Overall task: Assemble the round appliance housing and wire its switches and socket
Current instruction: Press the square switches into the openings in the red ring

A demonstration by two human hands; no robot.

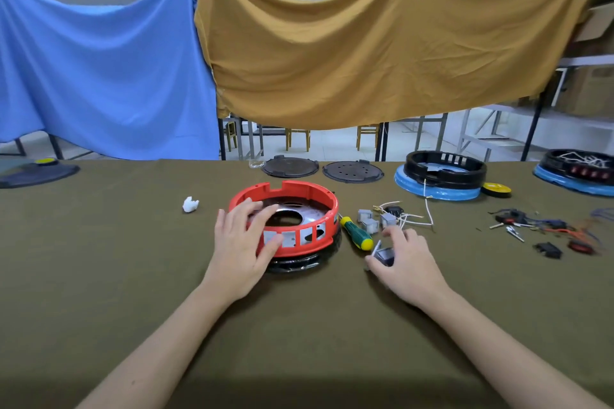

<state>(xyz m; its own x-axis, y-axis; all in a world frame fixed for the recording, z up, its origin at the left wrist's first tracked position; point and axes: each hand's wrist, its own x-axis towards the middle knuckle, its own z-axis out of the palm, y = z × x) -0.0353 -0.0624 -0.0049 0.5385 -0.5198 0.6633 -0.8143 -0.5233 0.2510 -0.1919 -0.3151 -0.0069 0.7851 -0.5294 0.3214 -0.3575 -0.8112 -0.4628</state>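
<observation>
Your left hand (244, 244) lay with spread fingers on the red housing (292, 219) at frame centre; your right hand (403, 261) pinched a small grey switch (384, 255).

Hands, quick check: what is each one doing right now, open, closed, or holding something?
Left hand: open, fingers spread, resting on the red housing ring.
Right hand: fingers curled round a small grey switch, lifting it off the table.

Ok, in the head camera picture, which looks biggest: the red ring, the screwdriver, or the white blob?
1. Red ring: by far the biggest.
2. Screwdriver: much smaller.
3. White blob: the smallest.
All three lie at about the same distance on the table, so the order is safe.
</observation>
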